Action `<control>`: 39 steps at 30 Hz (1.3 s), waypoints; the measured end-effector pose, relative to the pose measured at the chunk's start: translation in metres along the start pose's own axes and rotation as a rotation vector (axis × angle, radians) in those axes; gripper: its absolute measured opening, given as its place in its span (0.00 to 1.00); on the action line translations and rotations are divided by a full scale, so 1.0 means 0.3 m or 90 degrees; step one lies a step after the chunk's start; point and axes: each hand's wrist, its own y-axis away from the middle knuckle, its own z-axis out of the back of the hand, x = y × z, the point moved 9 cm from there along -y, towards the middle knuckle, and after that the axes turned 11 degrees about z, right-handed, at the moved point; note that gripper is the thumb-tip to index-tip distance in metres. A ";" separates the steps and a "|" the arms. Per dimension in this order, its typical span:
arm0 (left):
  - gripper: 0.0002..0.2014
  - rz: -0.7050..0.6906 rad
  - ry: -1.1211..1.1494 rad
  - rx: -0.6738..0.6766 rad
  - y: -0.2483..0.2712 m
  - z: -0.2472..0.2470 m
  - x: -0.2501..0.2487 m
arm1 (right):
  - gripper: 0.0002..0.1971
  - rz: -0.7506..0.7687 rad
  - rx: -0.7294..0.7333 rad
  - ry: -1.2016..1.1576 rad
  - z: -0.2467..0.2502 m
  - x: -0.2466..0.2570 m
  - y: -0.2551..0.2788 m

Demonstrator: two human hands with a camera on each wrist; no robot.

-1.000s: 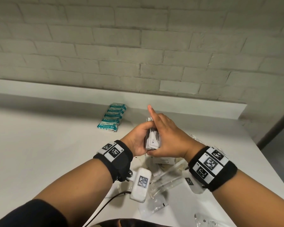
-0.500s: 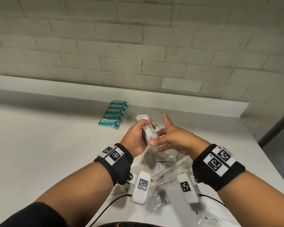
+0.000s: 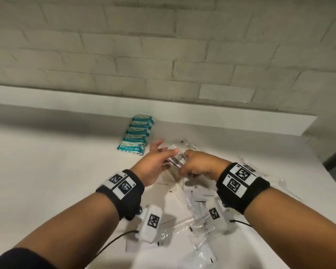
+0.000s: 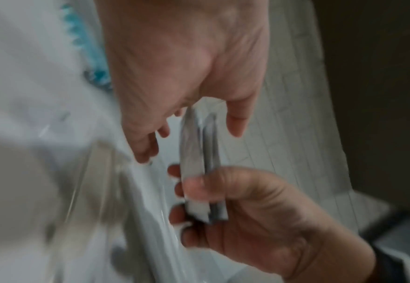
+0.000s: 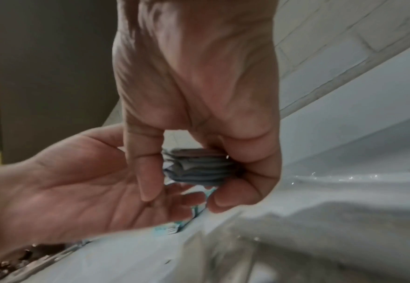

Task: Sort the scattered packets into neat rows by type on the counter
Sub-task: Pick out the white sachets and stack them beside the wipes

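A small stack of white paper packets [image 3: 176, 159] is held just above the white counter [image 3: 47, 181]. My right hand [image 3: 184, 162] grips it from above, thumb and curled fingers pinching its sides [image 5: 196, 166]. My left hand [image 3: 164, 150] is beside it with spread, straight fingers, and its thumb touches the stack's top. In the left wrist view the stack [image 4: 199, 153] stands edge-on between my left thumb and fingers, with the right hand [image 4: 199, 201] clamping its lower end. Several teal packets [image 3: 138, 135] lie in a neat row behind my left hand.
Clear plastic sachets and flat white packets [image 3: 198, 210] lie scattered on the counter under and in front of my wrists, out to the right edge. A low ledge [image 3: 221, 123] and a brick wall close the back. Bare counter stretches to the left.
Both hands have dropped lower toward the counter. The stack passed from my left hand's grip to my right hand, and the left fingers have opened out.
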 end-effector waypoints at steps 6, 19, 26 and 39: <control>0.31 -0.163 -0.877 -0.111 -0.182 -0.010 -0.235 | 0.27 0.051 -0.025 0.360 0.112 0.088 -0.228; 0.23 -0.153 -1.167 -0.095 -0.375 -0.021 -0.196 | 0.38 0.069 -0.012 0.589 0.159 0.041 -0.407; 0.26 -0.127 -1.177 -0.157 -0.411 -0.031 -0.218 | 0.40 0.106 -0.119 0.562 0.238 0.043 -0.397; 0.13 -0.150 -1.126 -0.236 -0.625 -0.051 -0.382 | 0.27 0.161 -0.161 0.556 0.380 0.120 -0.559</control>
